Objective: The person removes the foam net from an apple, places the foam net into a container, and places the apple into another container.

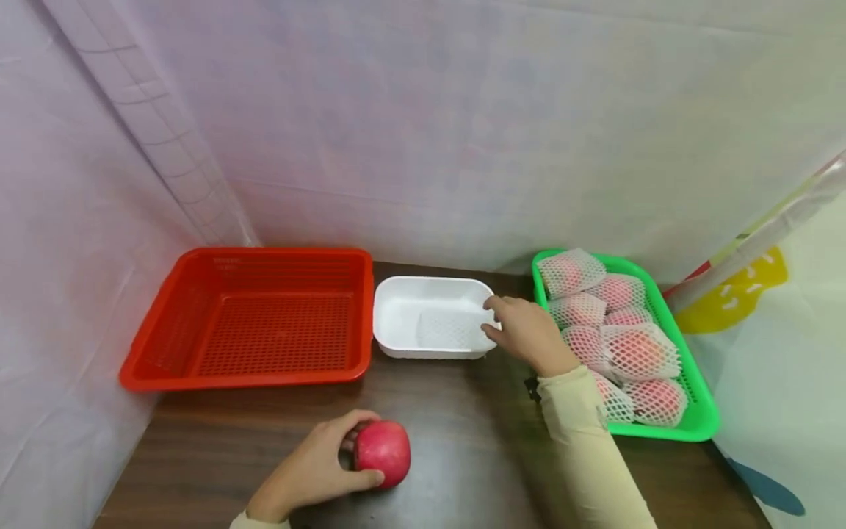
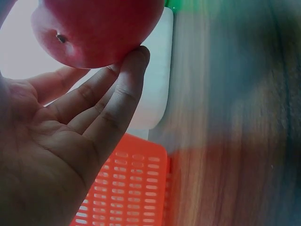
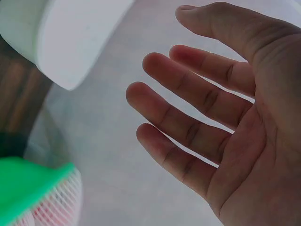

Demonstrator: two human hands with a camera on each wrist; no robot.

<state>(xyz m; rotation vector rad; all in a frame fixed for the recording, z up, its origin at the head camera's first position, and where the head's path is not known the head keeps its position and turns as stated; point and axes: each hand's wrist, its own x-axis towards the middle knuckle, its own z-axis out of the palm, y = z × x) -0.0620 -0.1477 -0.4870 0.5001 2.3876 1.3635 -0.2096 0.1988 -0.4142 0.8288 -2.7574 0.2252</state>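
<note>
My left hand grips a bare red apple above the front of the table, thumb on the near side and fingers on the far side. In the left wrist view, the stem hollow of the apple shows. My right hand is over the right end of a white tray, its fingers spread and holding nothing. Inside that tray a pale mesh-patterned patch shows, perhaps a foam net. The right wrist view has the hand apart from the white tray.
A red plastic basket stands at the left with nothing inside. On the right, a green basket holds several fruits in white foam nets. White sheeting walls the back and sides of the dark wooden table.
</note>
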